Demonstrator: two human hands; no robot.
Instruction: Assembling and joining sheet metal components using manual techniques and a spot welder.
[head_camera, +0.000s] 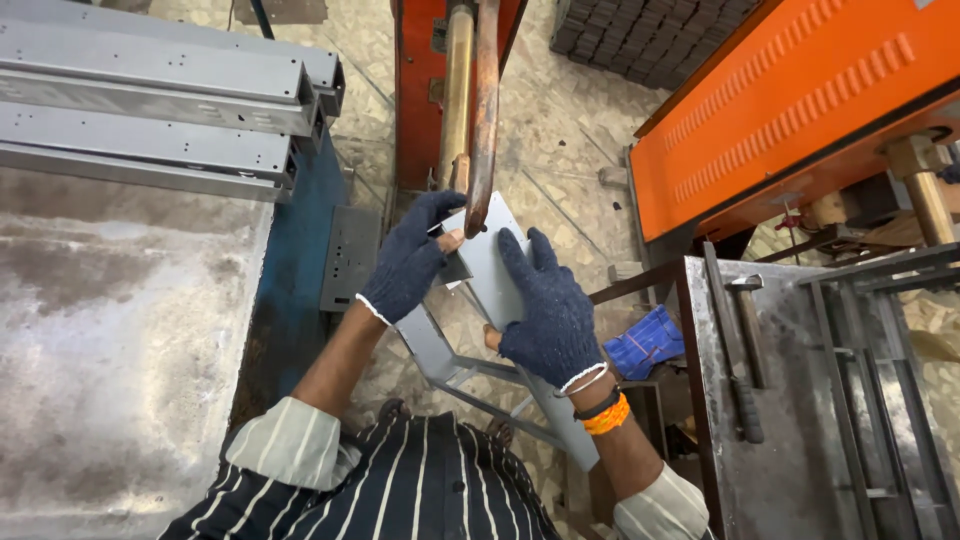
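Both my hands wear dark blue knit gloves and hold a long grey sheet-metal part (490, 275) in the middle of the view. My left hand (410, 262) grips its upper left edge, with a small dark bracket under the fingers. My right hand (550, 305) lies flat on the part's face and holds its right side. The top end of the part sits under the curved copper arm (484, 110) of a red spot-welding machine (420, 90), whose tip touches the sheet. The lower end of the part runs down past my right wrist.
A grey steel table (110, 350) on the left carries stacked grey metal channels (160, 95). An orange machine housing (790, 110) stands at the right. A metal bench (800, 440) at lower right holds a hammer (745, 350) and frames. A blue cloth (645, 342) lies beside it.
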